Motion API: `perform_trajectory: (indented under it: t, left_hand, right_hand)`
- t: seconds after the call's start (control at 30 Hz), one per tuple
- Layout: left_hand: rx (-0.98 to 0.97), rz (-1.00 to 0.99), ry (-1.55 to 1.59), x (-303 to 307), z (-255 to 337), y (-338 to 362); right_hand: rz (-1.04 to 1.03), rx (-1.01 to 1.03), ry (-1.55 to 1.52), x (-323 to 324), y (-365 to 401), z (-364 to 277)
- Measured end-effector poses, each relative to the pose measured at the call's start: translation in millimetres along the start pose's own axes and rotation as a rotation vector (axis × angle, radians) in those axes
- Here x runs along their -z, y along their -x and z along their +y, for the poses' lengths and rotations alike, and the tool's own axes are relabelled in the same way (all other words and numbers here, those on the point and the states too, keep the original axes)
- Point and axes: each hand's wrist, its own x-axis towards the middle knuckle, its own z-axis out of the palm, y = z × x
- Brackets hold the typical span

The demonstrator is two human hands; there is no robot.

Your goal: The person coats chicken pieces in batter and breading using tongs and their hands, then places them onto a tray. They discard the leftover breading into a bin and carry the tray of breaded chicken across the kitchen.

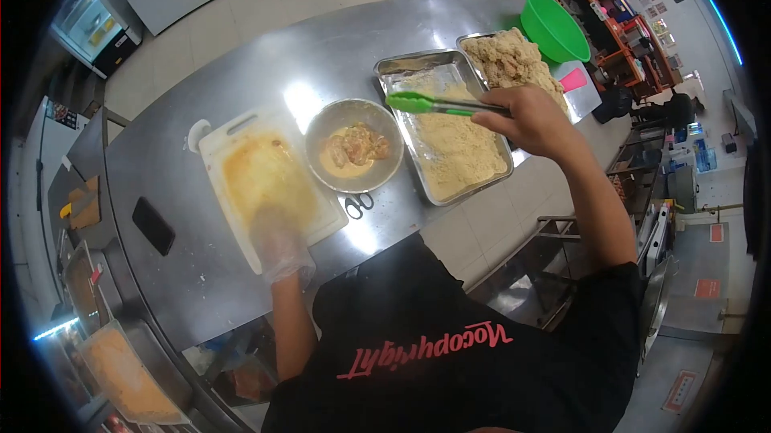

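My right hand [526, 118] is closed round green-tipped tongs [434, 104], which hang over a metal tray [503, 178] of pale breading crumbs [458, 152]. My left hand [277, 242], in a clear plastic glove, is over the near end of a white cutting board [329, 220] smeared with yellow liquid; its fingers are smeared by motion. Between board and tray stands a steel bowl [312, 124] with raw meat pieces [353, 146] in yellowish liquid. Beyond the first tray, a second tray [463, 39] holds a heap of crumb-coated pieces [510, 59].
A green bowl [554, 25] and a pink object [573, 79] are at the far right of the steel table [201, 272]. Scissors [359, 206] lie beside the board, a black phone [152, 226] farther left. Shelves [626, 55] stand beyond the table at right.
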Motion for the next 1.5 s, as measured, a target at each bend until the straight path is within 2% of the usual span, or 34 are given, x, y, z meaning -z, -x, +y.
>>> perform_trajectory:
  t: [0.07,0.13,0.2,0.27,0.47,0.6,0.67,0.77,0.9,0.97,1.1,1.17,1.2,1.27,1.4,1.5]
  left_hand:
    - [-0.089,0.021,-0.022,1.2,-0.8,0.6]
    - [-0.076,0.032,-0.028,-2.7,-3.7,-0.2]
    - [-0.059,0.049,-0.027,0.9,0.8,-2.6]
    - [0.015,-0.050,0.034,14.7,13.7,-5.5]
    - [0.021,-0.027,0.011,1.3,3.1,-1.1]
    - [0.050,-0.070,-0.025,10.5,8.2,-2.3]
    - [-0.039,-0.007,-0.082,3.9,3.5,1.0]
    - [0.075,-0.086,-0.046,10.9,11.5,-3.0]
    - [0.097,-0.109,-0.025,11.5,10.7,-5.0]
    - [0.059,-0.078,-0.020,10.7,9.5,-4.9]
    - [0.025,-0.022,-0.009,7.1,7.1,-3.0]
    - [0.019,-0.034,-0.024,8.3,6.8,-3.6]
    - [0.026,-0.028,-0.024,8.9,6.3,-3.7]
    - [0.024,-0.040,0.012,10.5,5.4,-3.2]
    - [0.034,-0.055,0.009,7.6,2.9,-2.7]
    - [0.050,-0.070,0.012,12.8,9.4,-3.7]
  right_hand:
    - [-0.070,0.003,0.073,-7.8,-1.0,-11.6]
    - [-0.116,0.007,0.114,-25.2,-3.8,-30.5]
    - [-0.201,-0.101,0.085,-60.3,-7.7,-38.5]
    - [-0.284,-0.178,0.033,-89.3,-15.0,-42.6]
    - [-0.275,-0.263,0.011,-143.8,-20.6,-43.7]
    - [-0.142,-0.163,-0.080,-126.8,-12.8,-37.7]
    - [-0.087,-0.124,-0.118,-103.9,-9.6,-40.2]
    - [-0.048,-0.076,-0.007,-67.6,-4.6,-46.5]
    - [0.033,-0.063,0.121,-45.3,3.1,-56.1]
    - [0.128,0.051,0.223,-44.3,6.4,-56.1]
    - [0.105,0.086,0.304,-82.9,5.8,-52.6]
    - [-0.017,0.114,0.297,-110.5,3.9,-48.1]
    - [-0.015,0.122,0.299,-119.8,4.8,-45.2]
    - [-0.063,0.175,0.195,-131.6,8.0,-41.5]
    - [-0.104,0.089,0.117,-95.1,7.3,-52.6]
    - [-0.052,0.036,0.109,-72.5,1.5,-49.6]
